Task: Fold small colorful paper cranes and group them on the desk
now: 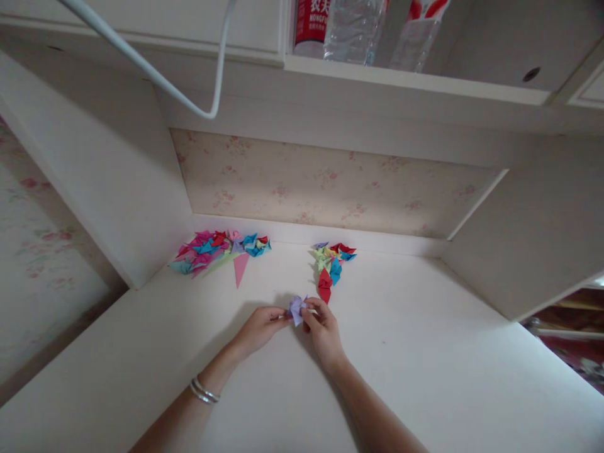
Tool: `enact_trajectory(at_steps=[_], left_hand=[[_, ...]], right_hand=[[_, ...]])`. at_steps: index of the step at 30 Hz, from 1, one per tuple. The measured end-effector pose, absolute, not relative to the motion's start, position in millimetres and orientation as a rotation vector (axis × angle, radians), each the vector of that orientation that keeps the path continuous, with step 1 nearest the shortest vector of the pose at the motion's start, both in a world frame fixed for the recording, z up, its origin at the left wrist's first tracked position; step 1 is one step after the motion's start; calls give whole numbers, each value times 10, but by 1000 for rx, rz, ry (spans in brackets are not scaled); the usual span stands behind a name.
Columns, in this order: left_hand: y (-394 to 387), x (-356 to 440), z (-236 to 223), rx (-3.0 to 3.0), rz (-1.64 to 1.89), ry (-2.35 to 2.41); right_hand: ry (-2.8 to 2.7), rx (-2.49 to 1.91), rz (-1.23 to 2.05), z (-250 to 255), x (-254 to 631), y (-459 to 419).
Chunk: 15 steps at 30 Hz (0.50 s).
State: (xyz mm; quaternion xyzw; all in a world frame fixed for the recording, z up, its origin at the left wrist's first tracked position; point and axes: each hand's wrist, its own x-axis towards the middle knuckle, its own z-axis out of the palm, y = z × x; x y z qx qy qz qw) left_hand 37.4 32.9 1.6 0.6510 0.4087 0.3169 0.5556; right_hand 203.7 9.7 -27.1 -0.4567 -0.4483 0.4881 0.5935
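Observation:
A small lavender origami paper piece (297, 309) is held between my two hands above the white desk (406, 352). My left hand (259, 328) pinches its left side with thumb and fingers. On the right side, my right hand (323, 330) grips it between thumb and bent forefinger. Just beyond my right hand lies a red origami piece (325, 286), at the near end of a small group of folded papers (324, 259) in green, blue and red. A larger heap of colourful origami (205, 246) lies at the back left, with a pink pointed piece (240, 269) sticking out toward me.
A shelf (401, 82) overhangs the desk and carries plastic bottles (352, 31). A white bent lamp arm or cable (155, 72) hangs in at the upper left. Side panels (94, 145) and a floral-papered back wall (302, 179) enclose the desk.

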Motion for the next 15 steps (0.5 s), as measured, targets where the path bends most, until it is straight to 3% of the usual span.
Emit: enact_trajectory(at_steps=[15], left_hand=[[257,366,179,1308,778,1060]], right_hand=[[-1136,-1157,1128,-252,2035,94]])
